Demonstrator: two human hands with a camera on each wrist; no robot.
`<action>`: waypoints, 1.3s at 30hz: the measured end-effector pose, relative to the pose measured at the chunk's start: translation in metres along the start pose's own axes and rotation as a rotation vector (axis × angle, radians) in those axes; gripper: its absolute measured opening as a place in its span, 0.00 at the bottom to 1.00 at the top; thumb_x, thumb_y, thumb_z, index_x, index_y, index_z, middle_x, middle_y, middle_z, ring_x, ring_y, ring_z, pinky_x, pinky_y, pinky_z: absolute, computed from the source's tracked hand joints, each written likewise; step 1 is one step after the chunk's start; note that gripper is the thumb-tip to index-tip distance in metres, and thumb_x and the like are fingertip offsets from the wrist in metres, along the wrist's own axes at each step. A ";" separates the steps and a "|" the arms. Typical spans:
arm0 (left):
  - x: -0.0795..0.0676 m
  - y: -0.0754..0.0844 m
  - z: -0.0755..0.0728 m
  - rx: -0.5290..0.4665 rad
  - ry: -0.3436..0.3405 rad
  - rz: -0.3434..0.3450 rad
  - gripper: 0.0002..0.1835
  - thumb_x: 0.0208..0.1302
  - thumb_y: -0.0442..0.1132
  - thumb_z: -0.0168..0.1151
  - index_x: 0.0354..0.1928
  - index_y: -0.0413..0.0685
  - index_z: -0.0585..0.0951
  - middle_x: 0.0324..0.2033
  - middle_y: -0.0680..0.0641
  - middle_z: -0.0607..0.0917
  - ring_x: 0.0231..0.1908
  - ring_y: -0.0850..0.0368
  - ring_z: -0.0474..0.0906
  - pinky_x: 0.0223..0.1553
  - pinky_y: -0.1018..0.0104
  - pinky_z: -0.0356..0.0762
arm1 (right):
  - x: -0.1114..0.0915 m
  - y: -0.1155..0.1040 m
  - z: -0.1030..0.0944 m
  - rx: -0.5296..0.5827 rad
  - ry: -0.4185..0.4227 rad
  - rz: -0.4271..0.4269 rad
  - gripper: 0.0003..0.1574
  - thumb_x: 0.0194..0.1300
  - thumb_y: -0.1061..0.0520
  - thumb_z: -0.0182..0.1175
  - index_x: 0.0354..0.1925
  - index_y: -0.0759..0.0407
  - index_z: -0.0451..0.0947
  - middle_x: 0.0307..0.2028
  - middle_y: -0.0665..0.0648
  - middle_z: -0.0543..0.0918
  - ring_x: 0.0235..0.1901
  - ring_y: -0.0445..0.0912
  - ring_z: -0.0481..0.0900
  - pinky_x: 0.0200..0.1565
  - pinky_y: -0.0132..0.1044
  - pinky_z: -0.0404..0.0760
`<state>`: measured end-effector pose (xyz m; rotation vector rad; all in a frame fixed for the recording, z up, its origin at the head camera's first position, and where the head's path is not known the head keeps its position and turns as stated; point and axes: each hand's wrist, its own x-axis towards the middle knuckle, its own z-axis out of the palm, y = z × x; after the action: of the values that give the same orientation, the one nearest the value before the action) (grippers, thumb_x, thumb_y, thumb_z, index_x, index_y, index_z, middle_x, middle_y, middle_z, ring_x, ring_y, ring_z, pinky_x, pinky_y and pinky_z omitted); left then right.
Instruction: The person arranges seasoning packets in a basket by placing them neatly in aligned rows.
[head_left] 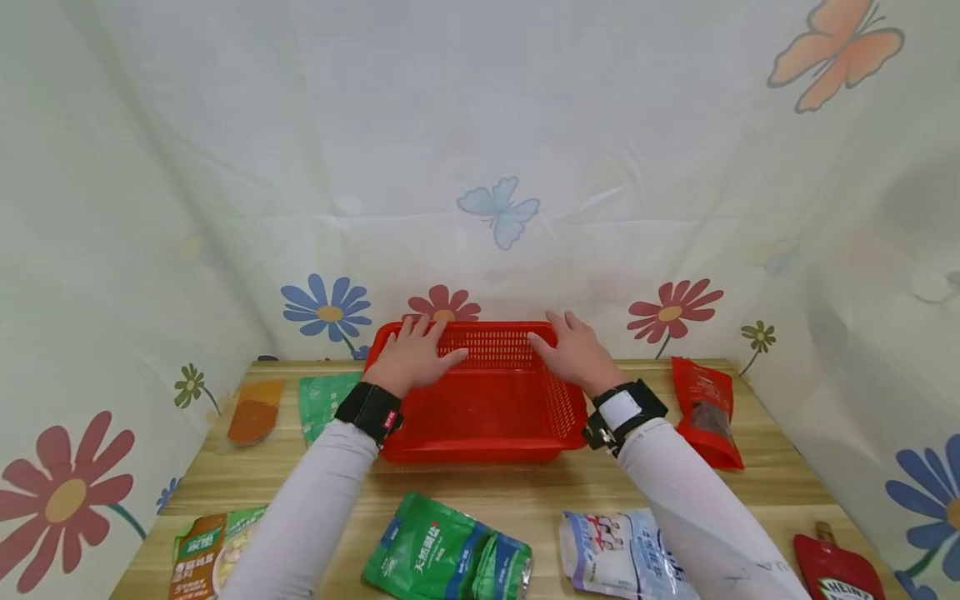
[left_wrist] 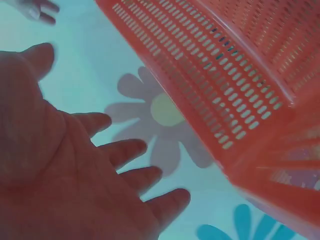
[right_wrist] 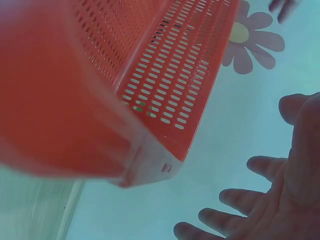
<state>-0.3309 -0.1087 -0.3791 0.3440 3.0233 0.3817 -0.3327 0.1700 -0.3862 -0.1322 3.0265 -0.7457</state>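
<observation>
A red plastic basket (head_left: 480, 408) with slotted walls stands at the back of the wooden table, and nothing lies inside it. Over its left end is my left hand (head_left: 415, 358), fingers spread and pointing to the far rim. My right hand (head_left: 577, 354) hovers at the right end, thumb toward the basket and fingers loosely extended. In the left wrist view the left palm (left_wrist: 75, 165) faces up beside the slotted wall, with a gap between fingers and basket. The right wrist view shows the right fingers (right_wrist: 235, 205) likewise apart from the red wall (right_wrist: 170, 75).
Several packets lie around: a green pouch (head_left: 431, 550) in front, a white-blue bag (head_left: 618, 550), a brown-green packet (head_left: 198, 558), a green packet (head_left: 322, 400), an orange-brown bag (head_left: 255, 412), a red bag (head_left: 708, 412) and a Heinz ketchup pouch (head_left: 836, 567). A flowered curtain (head_left: 495, 275) hangs behind.
</observation>
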 end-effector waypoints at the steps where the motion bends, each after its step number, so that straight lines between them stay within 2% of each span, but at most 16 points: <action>1: -0.001 -0.005 0.000 -0.012 -0.009 0.001 0.47 0.71 0.65 0.54 0.82 0.54 0.50 0.81 0.39 0.54 0.80 0.34 0.46 0.76 0.33 0.52 | 0.000 0.002 0.000 0.013 -0.006 0.001 0.47 0.76 0.34 0.50 0.82 0.48 0.48 0.82 0.63 0.48 0.78 0.68 0.50 0.67 0.71 0.66; 5: -0.007 -0.025 0.000 -0.076 -0.058 0.004 0.45 0.72 0.62 0.57 0.82 0.50 0.52 0.79 0.38 0.57 0.79 0.35 0.52 0.72 0.34 0.62 | 0.000 0.008 -0.002 0.056 -0.030 -0.009 0.46 0.77 0.35 0.48 0.81 0.54 0.51 0.79 0.67 0.55 0.75 0.67 0.58 0.67 0.69 0.68; 7: -0.011 -0.033 -0.002 -0.104 -0.075 0.010 0.45 0.72 0.60 0.58 0.81 0.49 0.54 0.79 0.36 0.59 0.78 0.35 0.55 0.69 0.33 0.66 | 0.000 0.011 -0.004 0.093 -0.059 -0.015 0.45 0.77 0.36 0.49 0.80 0.58 0.53 0.75 0.68 0.63 0.71 0.65 0.67 0.65 0.65 0.73; 10: -0.018 -0.045 -0.005 -0.149 -0.091 0.006 0.44 0.71 0.58 0.60 0.81 0.50 0.55 0.78 0.37 0.59 0.77 0.34 0.56 0.65 0.33 0.72 | 0.000 0.015 -0.007 0.155 -0.112 0.011 0.43 0.76 0.39 0.54 0.76 0.61 0.58 0.65 0.68 0.76 0.56 0.60 0.82 0.55 0.55 0.85; 12: -0.022 -0.051 -0.007 -0.164 -0.094 0.004 0.45 0.70 0.57 0.62 0.81 0.50 0.55 0.78 0.37 0.58 0.76 0.33 0.56 0.61 0.33 0.75 | -0.001 0.017 -0.009 0.184 -0.149 0.048 0.42 0.74 0.40 0.58 0.74 0.62 0.60 0.59 0.66 0.80 0.46 0.56 0.87 0.46 0.49 0.89; 15: -0.028 -0.060 -0.010 -0.190 -0.106 -0.011 0.46 0.69 0.55 0.64 0.81 0.49 0.54 0.78 0.36 0.58 0.75 0.32 0.56 0.59 0.35 0.78 | -0.002 0.019 -0.010 0.197 -0.188 0.105 0.41 0.73 0.42 0.61 0.71 0.63 0.62 0.54 0.64 0.82 0.40 0.51 0.87 0.42 0.44 0.90; 21: -0.036 -0.079 -0.012 -0.246 -0.153 -0.022 0.49 0.70 0.55 0.63 0.81 0.42 0.50 0.75 0.31 0.59 0.73 0.30 0.62 0.57 0.39 0.80 | -0.004 0.026 -0.010 0.206 -0.239 0.137 0.32 0.75 0.44 0.57 0.64 0.65 0.67 0.47 0.63 0.84 0.39 0.51 0.86 0.47 0.42 0.89; 23: -0.038 -0.086 -0.010 -0.309 -0.171 -0.017 0.49 0.70 0.54 0.63 0.81 0.43 0.49 0.74 0.31 0.61 0.69 0.31 0.68 0.54 0.43 0.84 | -0.004 0.029 -0.010 0.201 -0.245 0.133 0.30 0.76 0.44 0.56 0.61 0.66 0.70 0.44 0.62 0.85 0.37 0.50 0.85 0.45 0.40 0.88; 27: -0.039 -0.097 -0.004 -0.495 -0.172 0.035 0.44 0.71 0.47 0.64 0.79 0.48 0.51 0.67 0.34 0.71 0.58 0.37 0.81 0.45 0.51 0.88 | -0.004 0.036 -0.008 0.222 -0.255 0.147 0.26 0.78 0.45 0.54 0.55 0.68 0.76 0.37 0.61 0.86 0.35 0.49 0.85 0.42 0.38 0.87; 30: -0.041 -0.105 0.001 -0.564 -0.169 0.041 0.39 0.72 0.45 0.64 0.77 0.46 0.55 0.60 0.36 0.80 0.50 0.42 0.87 0.44 0.52 0.89 | -0.004 0.041 -0.006 0.266 -0.268 0.156 0.26 0.79 0.46 0.53 0.54 0.69 0.78 0.36 0.61 0.88 0.33 0.47 0.86 0.42 0.38 0.88; 34: -0.043 -0.114 0.008 -0.582 -0.178 -0.043 0.34 0.76 0.47 0.59 0.75 0.41 0.60 0.52 0.37 0.86 0.43 0.49 0.89 0.45 0.54 0.88 | -0.004 0.047 -0.002 0.339 -0.285 0.168 0.27 0.79 0.46 0.53 0.56 0.70 0.79 0.39 0.63 0.89 0.32 0.47 0.88 0.43 0.42 0.89; 39: -0.045 -0.124 0.016 -0.664 -0.120 -0.098 0.31 0.81 0.47 0.50 0.77 0.37 0.59 0.54 0.34 0.85 0.43 0.51 0.89 0.46 0.54 0.88 | -0.004 0.054 0.003 0.435 -0.295 0.190 0.29 0.80 0.45 0.51 0.61 0.67 0.76 0.44 0.65 0.89 0.35 0.49 0.90 0.47 0.46 0.89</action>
<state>-0.3121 -0.2322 -0.4241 0.1547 2.5810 1.2444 -0.3332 0.2168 -0.4140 0.0498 2.4926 -1.2148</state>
